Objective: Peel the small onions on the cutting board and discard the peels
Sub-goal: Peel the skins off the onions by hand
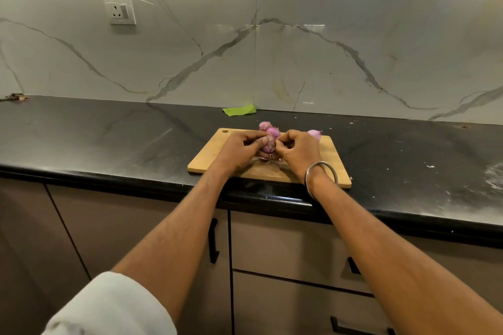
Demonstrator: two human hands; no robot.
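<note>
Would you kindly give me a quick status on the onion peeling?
Left hand holds onion; right hand pinches its skin. More onions wait on board. Nothing in the way.

The small purple onion [268, 145] held between the two hands was largely covered by the curled fingers of the left hand [239, 151] and the right hand [298, 151]; whether skin was lifting from it could not be told. The pale purple onion [315, 134] at the far edge of the light wooden cutting board [330, 160] was half hidden behind the right hand. A brownish scrap heap [15, 97] on the black stone countertop [109, 139] was cut by the left frame edge and too small to identify. The pale rolled sleeve [109, 307] ran off the bottom edge.
</note>
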